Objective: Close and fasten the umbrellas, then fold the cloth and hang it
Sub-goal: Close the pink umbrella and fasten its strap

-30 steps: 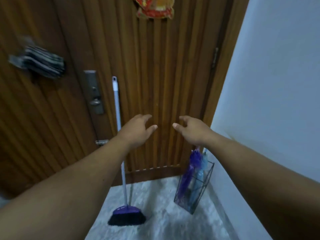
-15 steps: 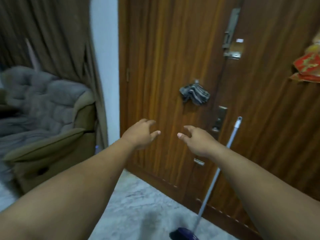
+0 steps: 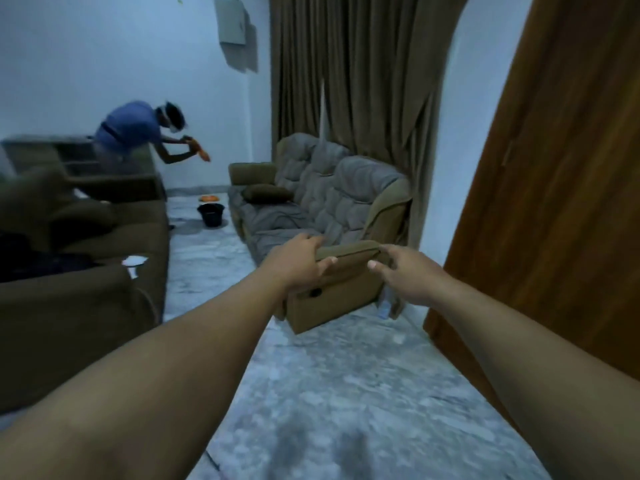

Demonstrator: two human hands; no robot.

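Both arms stretched forward at chest height, forearms bare, palms down. Left hand (image 3: 294, 263) fingers loosely bent, thumb out to the right, grasping nothing. Right hand (image 3: 410, 277) same: relaxed, thumb pointing left, nothing in it. Hands near each other, apart, thumbs facing across a gap. They overlap the near armrest of the grey sofa (image 3: 332, 192) in view; contact cannot be told.

No umbrellas or cloth in view; where they are cannot be told.

Floor (image 3: 322, 393) pale marble, mottled grey-white, runs from near to the far wall. Grey sofa stands right of centre along brown curtains (image 3: 349, 71), a dark cushion (image 3: 266, 194) on its seat. Second sofa (image 3: 79, 299), brown, fills the near left, dark things on its seat, too blurred to name; something white (image 3: 133, 261) lies at its edge. Wooden door (image 3: 561, 188) on the right, brown. White wall between door and curtains.

Far left, another person (image 3: 138, 129) in a blue top bends forward, holding something orange (image 3: 201, 152), headgear on. Black bucket (image 3: 211, 213) on the floor at the sofa's far end, an orange item (image 3: 209, 198) just behind it. Grey box (image 3: 231, 21) mounted high on the far wall. Far-left furniture blurred.
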